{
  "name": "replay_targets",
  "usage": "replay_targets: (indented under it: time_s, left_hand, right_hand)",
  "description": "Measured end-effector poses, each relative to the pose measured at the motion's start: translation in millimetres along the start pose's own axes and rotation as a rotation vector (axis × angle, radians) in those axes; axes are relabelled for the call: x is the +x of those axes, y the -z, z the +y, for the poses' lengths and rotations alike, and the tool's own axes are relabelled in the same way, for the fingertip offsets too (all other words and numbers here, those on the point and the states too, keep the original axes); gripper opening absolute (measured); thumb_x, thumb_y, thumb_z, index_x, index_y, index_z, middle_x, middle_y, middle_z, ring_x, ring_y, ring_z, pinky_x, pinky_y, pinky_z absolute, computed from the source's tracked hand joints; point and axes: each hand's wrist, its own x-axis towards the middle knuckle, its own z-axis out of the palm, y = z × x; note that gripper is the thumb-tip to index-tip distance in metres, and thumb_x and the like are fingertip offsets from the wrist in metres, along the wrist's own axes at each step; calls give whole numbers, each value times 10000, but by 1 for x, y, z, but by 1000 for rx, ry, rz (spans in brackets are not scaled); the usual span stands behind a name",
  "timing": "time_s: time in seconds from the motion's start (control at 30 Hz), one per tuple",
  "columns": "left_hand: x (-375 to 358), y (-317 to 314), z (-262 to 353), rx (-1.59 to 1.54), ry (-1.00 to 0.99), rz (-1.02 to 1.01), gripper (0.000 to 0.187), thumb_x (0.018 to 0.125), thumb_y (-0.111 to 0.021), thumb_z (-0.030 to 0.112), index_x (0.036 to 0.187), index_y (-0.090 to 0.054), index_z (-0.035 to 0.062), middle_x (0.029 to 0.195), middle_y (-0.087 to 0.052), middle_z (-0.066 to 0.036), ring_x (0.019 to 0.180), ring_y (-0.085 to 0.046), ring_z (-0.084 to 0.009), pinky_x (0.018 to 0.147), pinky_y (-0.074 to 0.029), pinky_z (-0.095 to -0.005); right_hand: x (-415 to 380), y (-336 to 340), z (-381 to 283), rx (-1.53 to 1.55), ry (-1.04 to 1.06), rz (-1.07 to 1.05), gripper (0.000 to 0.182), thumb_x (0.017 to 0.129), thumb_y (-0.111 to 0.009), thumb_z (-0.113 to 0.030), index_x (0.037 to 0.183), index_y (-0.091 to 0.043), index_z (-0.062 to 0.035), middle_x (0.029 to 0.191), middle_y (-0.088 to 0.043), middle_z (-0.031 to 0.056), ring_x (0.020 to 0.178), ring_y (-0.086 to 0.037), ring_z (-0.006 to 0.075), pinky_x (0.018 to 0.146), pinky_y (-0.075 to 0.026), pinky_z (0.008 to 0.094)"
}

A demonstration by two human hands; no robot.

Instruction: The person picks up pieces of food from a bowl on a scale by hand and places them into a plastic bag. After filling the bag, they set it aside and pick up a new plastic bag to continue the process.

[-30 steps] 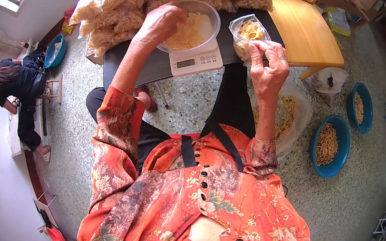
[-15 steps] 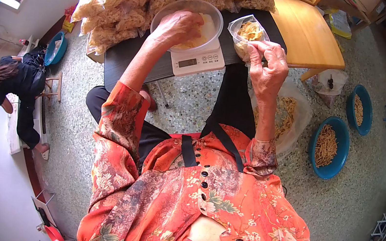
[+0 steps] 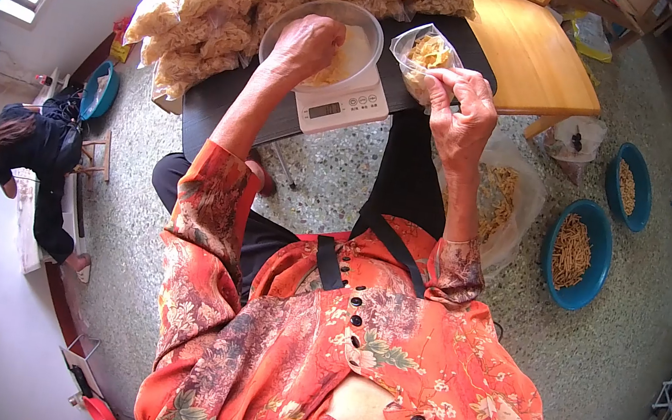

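Note:
My left hand [image 3: 305,49] is closed, fingers curled down, inside a clear plastic bowl [image 3: 371,62]. Its fingertips are hidden, and I cannot make out what they hold. Pale yellow pieces [image 3: 341,66] lie in the bowl beside it. Under the bowl is a white digital scale [image 3: 350,111], its display too small to read. To the right, my right hand [image 3: 463,112] pinches the rim of a clear plastic bag [image 3: 414,68] that stands open on the dark table, with yellow dried strips [image 3: 429,52] inside.
Filled clear bags [image 3: 236,3] are piled behind the bowl on the dark table [image 3: 217,112]. A wooden chair [image 3: 529,57] stands at the right. On the floor are a large open bag [image 3: 517,203] and blue tubs [image 3: 593,276] [image 3: 633,187]. A person [image 3: 45,143] bends at the far left.
My left hand has shifted a little to the left inside the bowl. My right hand still pinches the bag, which has moved slightly left.

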Motion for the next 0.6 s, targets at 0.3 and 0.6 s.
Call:
replay_targets:
  time_s: [0.3,0.6]
  left_hand:
    - [-5,23,-19,-431,101,40,190,851,-737,63,1027,-726,-8,853,-730,-121,737,-696,-186,698,-572,-314]
    - [-11,42,-30,-1425,382,74,214,913,-756,53,1107,-714,-27,962,-746,-94,806,-735,-153,734,-634,-260]
  right_hand:
    - [1,1,-1,-7,-11,-18,125,799,-811,-83,911,-761,-57,918,-717,89,882,-680,283,804,-551,401]
    - [0,0,-2,5,-28,-31,124,803,-805,-85,915,-763,-52,915,-715,93,876,-678,284,807,-553,395]
